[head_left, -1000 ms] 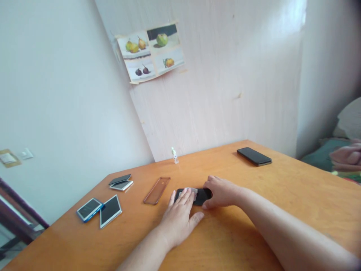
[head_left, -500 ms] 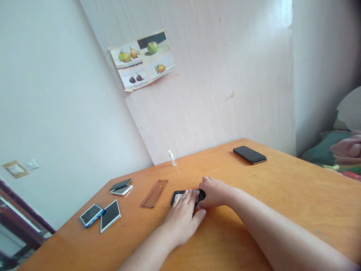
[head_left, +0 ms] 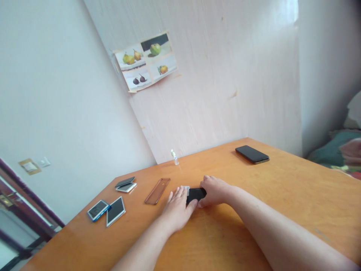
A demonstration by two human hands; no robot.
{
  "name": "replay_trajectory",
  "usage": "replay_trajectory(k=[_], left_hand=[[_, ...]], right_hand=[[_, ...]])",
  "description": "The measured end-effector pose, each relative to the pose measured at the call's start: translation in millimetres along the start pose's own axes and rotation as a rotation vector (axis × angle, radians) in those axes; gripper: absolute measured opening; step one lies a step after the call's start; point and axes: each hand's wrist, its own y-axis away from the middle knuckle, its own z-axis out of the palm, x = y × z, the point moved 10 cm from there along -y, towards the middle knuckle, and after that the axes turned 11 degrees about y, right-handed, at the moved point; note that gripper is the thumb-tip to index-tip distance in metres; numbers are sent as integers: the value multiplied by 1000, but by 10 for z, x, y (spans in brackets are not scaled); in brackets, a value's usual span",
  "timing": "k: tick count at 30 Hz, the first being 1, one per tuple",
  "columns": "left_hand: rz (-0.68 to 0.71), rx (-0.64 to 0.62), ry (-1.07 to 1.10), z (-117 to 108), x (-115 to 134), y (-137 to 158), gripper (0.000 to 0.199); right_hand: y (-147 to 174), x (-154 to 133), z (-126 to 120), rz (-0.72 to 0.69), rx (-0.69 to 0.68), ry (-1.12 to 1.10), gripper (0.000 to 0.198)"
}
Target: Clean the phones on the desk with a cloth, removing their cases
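Note:
A black phone lies on the wooden table between my two hands. My right hand is closed round its right end, fingers at the far side and thumb at the near side. Over the phone's left end rests my left hand, fingers stretched out flat and thumb at the near edge. A small whitish piece shows beside the left fingertips; whether it is a cloth or part of the phone I cannot make out. The phone's left end is hidden under that hand.
Left of my hands lies a clear brownish phone case. Farther left are a blue-edged device, a white-framed phone and two stacked phones. A small pump bottle stands at the back, a large black phone at the back right.
My left hand has slid left along the phone, uncovering more of its black surface. My right hand keeps its hold. The view has shifted slightly.

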Motion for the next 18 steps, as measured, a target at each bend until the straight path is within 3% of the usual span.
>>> replay_trajectory(k=[3, 5, 13, 15, 18], left_hand=[[134, -5, 44, 66, 310, 1, 63], [167, -23, 56, 78, 372, 11, 60], [-122, -10, 7, -74, -287, 23, 81], [-146, 15, 10, -52, -260, 20, 82], [-48, 43, 30, 24, 48, 26, 76]], right_hand=[[4, -9, 2, -5, 24, 11, 61], [4, -9, 12, -8, 23, 9, 60], [-14, 32, 38, 5, -21, -17, 78], [-15, 24, 38, -3, -18, -12, 77], [-14, 13, 46, -9, -7, 1, 68]])
